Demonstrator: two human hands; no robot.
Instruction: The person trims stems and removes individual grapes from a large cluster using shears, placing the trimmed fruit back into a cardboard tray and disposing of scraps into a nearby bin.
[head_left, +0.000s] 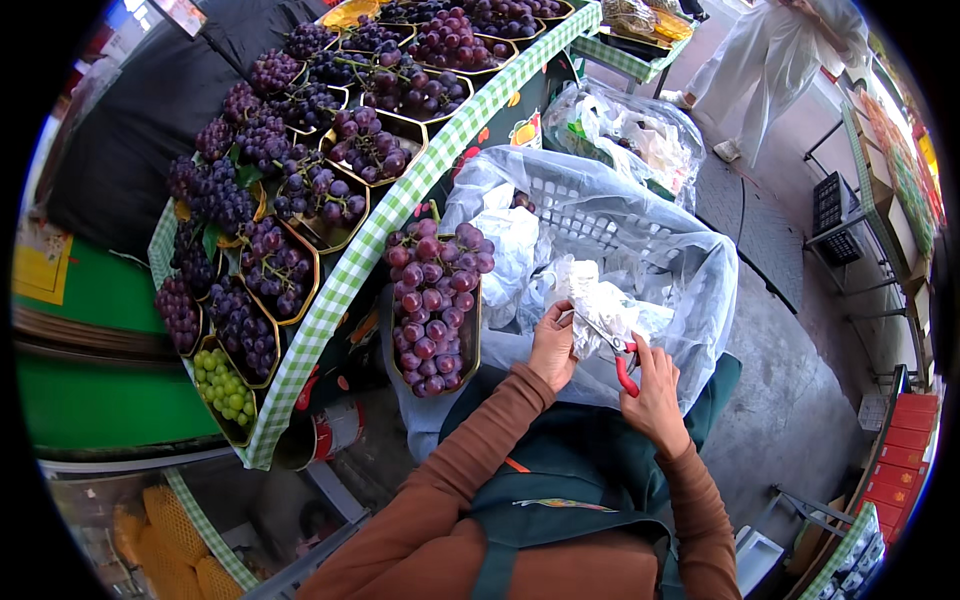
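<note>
My left hand (553, 346) pinches the near left side of a crumpled white wrapping (594, 294); what is inside it is hidden. In my right hand (654, 397) is a pair of red-handled snips (625, 369), its slim metal blades lying against the wrapping and pointing toward my left fingers. Both hands are over the near part of a plastic crate (581, 196) lined with clear film. Other white wrapped bundles (504, 251) lie in the crate, and a few dark grapes (523, 201) show at its far left. To the left, a large bunch of red-purple grapes (433, 319) rests in a dark, gold-rimmed tray.
A display stand edged in green-checked trim (390, 217) runs along the left, holding trays of dark grapes (296, 191) and one of green grapes (223, 386). Beyond the crate sits another film-covered container (626, 139). A person in pale trousers (757, 75) stands at upper right.
</note>
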